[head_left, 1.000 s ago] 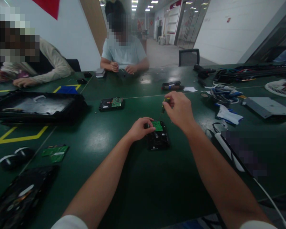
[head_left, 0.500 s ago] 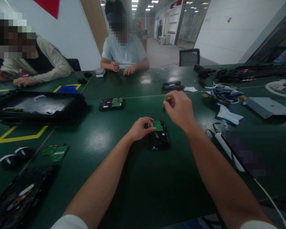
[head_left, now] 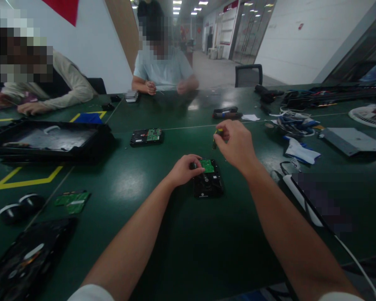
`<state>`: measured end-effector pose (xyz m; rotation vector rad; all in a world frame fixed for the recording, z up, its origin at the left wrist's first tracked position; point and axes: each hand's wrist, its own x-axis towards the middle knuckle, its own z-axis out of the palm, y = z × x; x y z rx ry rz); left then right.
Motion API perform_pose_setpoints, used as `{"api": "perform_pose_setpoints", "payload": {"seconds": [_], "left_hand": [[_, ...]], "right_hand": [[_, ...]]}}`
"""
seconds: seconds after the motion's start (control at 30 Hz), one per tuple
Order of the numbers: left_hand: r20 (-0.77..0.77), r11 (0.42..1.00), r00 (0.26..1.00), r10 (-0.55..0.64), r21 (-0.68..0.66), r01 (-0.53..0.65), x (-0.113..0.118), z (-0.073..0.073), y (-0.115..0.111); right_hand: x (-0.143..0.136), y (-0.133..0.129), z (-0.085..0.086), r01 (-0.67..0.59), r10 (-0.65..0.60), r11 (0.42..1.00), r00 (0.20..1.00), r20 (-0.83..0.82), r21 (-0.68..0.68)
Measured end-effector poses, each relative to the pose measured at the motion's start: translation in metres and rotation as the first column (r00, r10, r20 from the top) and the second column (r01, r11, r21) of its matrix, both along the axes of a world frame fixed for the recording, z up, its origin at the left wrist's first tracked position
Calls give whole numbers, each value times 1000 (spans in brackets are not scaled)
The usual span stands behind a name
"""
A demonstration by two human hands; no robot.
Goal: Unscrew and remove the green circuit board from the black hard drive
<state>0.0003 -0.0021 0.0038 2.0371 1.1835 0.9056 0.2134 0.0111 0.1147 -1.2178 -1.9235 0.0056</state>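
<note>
A black hard drive (head_left: pixel 208 186) with a green circuit board (head_left: pixel 209 166) lies on the table in front of me. My left hand (head_left: pixel 188 170) grips its left side, thumb and fingers reaching over the top near the board. In my right hand (head_left: pixel 235 138) is a small screwdriver (head_left: pixel 217 138) with a dark and yellow handle, pinched between thumb and fingers. It points downward above the drive's far end; its thin tip is too faint to tell whether it touches.
Another hard drive (head_left: pixel 146 136) lies farther left, near stacked black trays (head_left: pixel 50 142). Loose circuit boards (head_left: pixel 72 200) and a large black part (head_left: pixel 31 259) sit at lower left. Gloves (head_left: pixel 301 150), a metal plate (head_left: pixel 357 141) and a tablet-like device (head_left: pixel 319 200) lie right. Two people sit opposite.
My hands and the hard drive have hardly moved; the screwdriver has tilted or shifted very slightly. Across the table, a person's hand has lifted and moved right.
</note>
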Motion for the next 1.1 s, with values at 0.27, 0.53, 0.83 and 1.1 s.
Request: {"api": "perform_pose_setpoints", "payload": {"seconds": [0.27, 0.53, 0.83, 1.1], "left_hand": [[0, 1000, 1000, 1, 3, -1, 0, -2, 1], [-2, 1000, 1000, 6, -7, -6, 0, -2, 1], [7, 1000, 1000, 1, 2, -1, 0, -2, 1], [10, 1000, 1000, -4, 0, 4, -1, -4, 2]], "right_hand": [[0, 0, -1, -7, 7, 1000, 1000, 2, 0], [-1, 0, -2, -13, 13, 1000, 1000, -8, -11], [-2, 0, -1, -95, 95, 995, 995, 6, -24], [-2, -1, -2, -12, 12, 1000, 999, 34, -4]]}}
